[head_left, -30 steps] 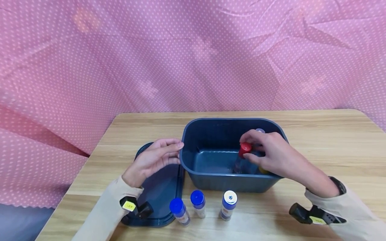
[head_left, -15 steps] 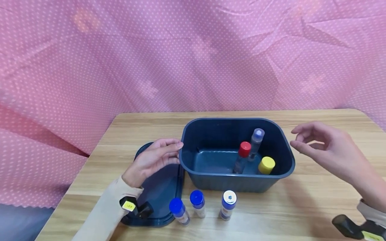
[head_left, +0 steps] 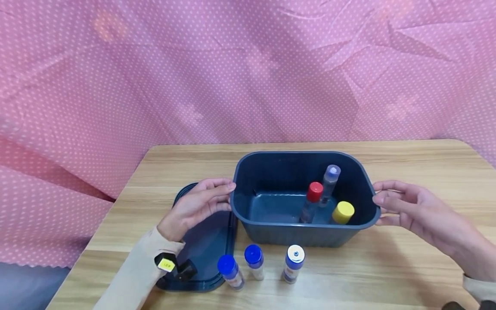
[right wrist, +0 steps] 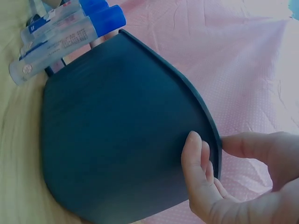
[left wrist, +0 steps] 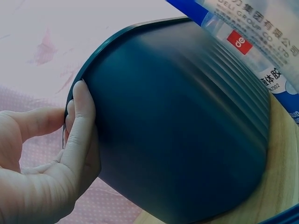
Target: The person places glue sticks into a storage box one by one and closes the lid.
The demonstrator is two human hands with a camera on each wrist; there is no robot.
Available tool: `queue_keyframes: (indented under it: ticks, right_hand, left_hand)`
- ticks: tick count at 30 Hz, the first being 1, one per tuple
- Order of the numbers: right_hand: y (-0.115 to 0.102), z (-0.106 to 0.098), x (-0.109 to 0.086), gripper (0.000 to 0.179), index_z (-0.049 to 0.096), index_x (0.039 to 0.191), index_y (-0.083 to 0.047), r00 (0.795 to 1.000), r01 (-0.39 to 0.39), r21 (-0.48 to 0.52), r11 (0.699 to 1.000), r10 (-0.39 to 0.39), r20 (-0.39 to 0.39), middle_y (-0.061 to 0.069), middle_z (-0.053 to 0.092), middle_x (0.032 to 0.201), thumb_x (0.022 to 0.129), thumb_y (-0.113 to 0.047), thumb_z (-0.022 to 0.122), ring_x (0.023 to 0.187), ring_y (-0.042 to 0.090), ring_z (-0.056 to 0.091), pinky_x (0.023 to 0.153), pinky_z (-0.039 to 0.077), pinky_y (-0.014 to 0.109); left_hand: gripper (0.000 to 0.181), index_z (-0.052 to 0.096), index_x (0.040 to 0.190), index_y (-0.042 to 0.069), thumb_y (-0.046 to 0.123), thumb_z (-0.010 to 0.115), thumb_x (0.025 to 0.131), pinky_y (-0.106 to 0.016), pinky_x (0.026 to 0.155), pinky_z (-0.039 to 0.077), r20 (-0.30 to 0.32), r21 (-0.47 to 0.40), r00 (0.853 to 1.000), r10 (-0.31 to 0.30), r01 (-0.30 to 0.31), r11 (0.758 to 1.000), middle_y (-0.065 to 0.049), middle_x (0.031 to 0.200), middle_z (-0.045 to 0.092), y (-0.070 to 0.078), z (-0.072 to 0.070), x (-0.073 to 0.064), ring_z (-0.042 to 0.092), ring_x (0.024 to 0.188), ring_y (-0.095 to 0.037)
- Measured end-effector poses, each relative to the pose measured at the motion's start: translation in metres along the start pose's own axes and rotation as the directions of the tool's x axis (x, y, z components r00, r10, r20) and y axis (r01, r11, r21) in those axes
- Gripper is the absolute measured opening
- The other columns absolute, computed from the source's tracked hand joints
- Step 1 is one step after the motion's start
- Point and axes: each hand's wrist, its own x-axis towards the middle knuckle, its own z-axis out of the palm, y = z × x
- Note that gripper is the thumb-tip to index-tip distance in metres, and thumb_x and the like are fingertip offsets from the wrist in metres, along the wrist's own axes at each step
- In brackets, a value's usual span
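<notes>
A dark blue plastic bin [head_left: 302, 236] stands on the table. My left hand [head_left: 199, 204] pinches its left rim, thumb over the edge and fingers against the outer wall, as the left wrist view confirms. On the opposite side, my right hand [head_left: 422, 215] pinches the right rim the same way, plain in the right wrist view. Inside the bin, toward the right, stand a red-capped bottle [head_left: 311, 204], a yellow-capped one [head_left: 343, 212] and a clear bottle with a blue and white top [head_left: 330, 181].
Before the bin stand two blue-capped liquid glue bottles [head_left: 230, 271] and a glue bottle with a white-topped blue cap [head_left: 293, 265]. The bin's dark blue lid [head_left: 205, 254] lies left, partly under my left forearm. A pink dotted cloth [head_left: 248, 86] hangs behind the wooden table [head_left: 426, 168].
My right hand has let go of the red-capped bottle, left the bin and come to its right rim. The red-capped bottle now stands inside. My left hand has stayed on the left rim.
</notes>
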Motion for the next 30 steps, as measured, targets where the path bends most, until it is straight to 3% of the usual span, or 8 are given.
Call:
queue_keyframes:
  ticks: [6, 10, 13, 16, 19, 22, 26, 30]
  right_hand:
    - [0.003, -0.002, 0.004, 0.030, 0.055, 0.121, -0.001, 0.998, -0.018, 0.049, 0.999, 0.015, 0.059, 0.008, 0.063, 0.109, 0.101, 0.005, 0.033, 0.096, 0.023, 0.066, 0.083, 0.056, 0.042]
    - [0.006, -0.005, 0.005, 0.034, 0.055, 0.121, 0.001, 0.990, -0.008, 0.141, 0.990, -0.011, 0.137, 0.009, 0.063, 0.111, 0.101, 0.008, 0.028, 0.099, 0.024, 0.066, 0.087, 0.054, 0.044]
    - [0.009, -0.007, 0.005, 0.038, 0.055, 0.121, 0.002, 0.980, -0.010, 0.224, 0.975, -0.034, 0.194, 0.009, 0.062, 0.114, 0.101, 0.010, 0.024, 0.103, 0.025, 0.065, 0.090, 0.051, 0.045]
    - [0.011, -0.008, 0.005, 0.040, 0.054, 0.122, 0.003, 0.972, -0.013, 0.278, 0.961, -0.053, 0.228, 0.010, 0.061, 0.116, 0.100, 0.011, 0.021, 0.105, 0.024, 0.064, 0.092, 0.050, 0.044]
    - [0.013, -0.009, 0.006, 0.041, 0.054, 0.123, 0.004, 0.967, -0.019, 0.306, 0.952, -0.061, 0.249, 0.010, 0.061, 0.117, 0.100, 0.011, 0.020, 0.106, 0.024, 0.063, 0.093, 0.049, 0.044]
    - [0.014, -0.010, 0.005, 0.042, 0.054, 0.123, 0.004, 0.965, -0.029, 0.329, 0.944, -0.059, 0.255, 0.010, 0.061, 0.118, 0.100, 0.011, 0.020, 0.106, 0.023, 0.063, 0.093, 0.049, 0.042]
    - [0.015, -0.010, 0.004, 0.043, 0.055, 0.124, 0.003, 0.967, -0.035, 0.339, 0.940, -0.053, 0.248, 0.009, 0.061, 0.118, 0.100, 0.011, 0.020, 0.106, 0.022, 0.063, 0.093, 0.050, 0.039]
    - [0.015, -0.011, 0.004, 0.044, 0.055, 0.125, 0.003, 0.968, -0.036, 0.345, 0.938, -0.052, 0.245, 0.009, 0.062, 0.118, 0.100, 0.011, 0.020, 0.107, 0.022, 0.063, 0.094, 0.049, 0.039]
  left_hand:
    - [0.014, 0.063, 0.101, 0.004, 0.005, 0.050, 0.100, -0.027, 0.077, 0.057, -0.016, -0.013, 1.000, 0.006, -0.006, 1.000, -0.005, 0.087, 0.067, 0.000, 0.001, -0.002, 0.066, 0.079, -0.013]
    - [0.018, 0.066, 0.100, 0.007, 0.008, 0.048, 0.101, -0.028, 0.076, 0.057, -0.044, 0.017, 0.999, 0.002, -0.001, 1.000, -0.004, 0.087, 0.065, -0.002, 0.000, -0.007, 0.064, 0.079, -0.014]
    - [0.020, 0.066, 0.100, 0.008, 0.013, 0.047, 0.103, -0.029, 0.077, 0.057, -0.066, 0.067, 0.998, 0.018, -0.013, 0.998, -0.004, 0.088, 0.063, -0.003, -0.003, -0.019, 0.063, 0.080, -0.014]
    - [0.020, 0.064, 0.102, 0.008, 0.011, 0.044, 0.104, -0.032, 0.077, 0.058, -0.045, 0.168, 0.995, 0.090, -0.081, 0.982, -0.004, 0.090, 0.061, -0.003, -0.004, -0.038, 0.063, 0.081, -0.015]
    - [0.017, 0.062, 0.106, 0.004, 0.007, 0.045, 0.102, -0.038, 0.078, 0.058, 0.007, 0.299, 0.986, 0.168, -0.163, 0.940, -0.008, 0.094, 0.062, -0.005, 0.001, -0.057, 0.065, 0.084, -0.019]
    - [0.017, 0.059, 0.112, -0.002, 0.001, 0.050, 0.099, -0.043, 0.082, 0.056, 0.079, 0.391, 0.975, 0.207, -0.222, 0.893, -0.015, 0.102, 0.063, -0.011, 0.010, -0.073, 0.066, 0.091, -0.026]
    - [0.029, 0.056, 0.120, -0.007, -0.008, 0.058, 0.091, -0.044, 0.090, 0.053, 0.207, 0.448, 0.945, 0.255, -0.323, 0.833, -0.022, 0.112, 0.062, -0.020, 0.020, -0.083, 0.062, 0.104, -0.031]
    - [0.045, 0.057, 0.124, -0.002, -0.010, 0.069, 0.082, -0.042, 0.093, 0.051, 0.264, 0.516, 0.912, 0.313, -0.408, 0.753, -0.017, 0.117, 0.063, -0.028, 0.028, -0.086, 0.061, 0.108, -0.032]
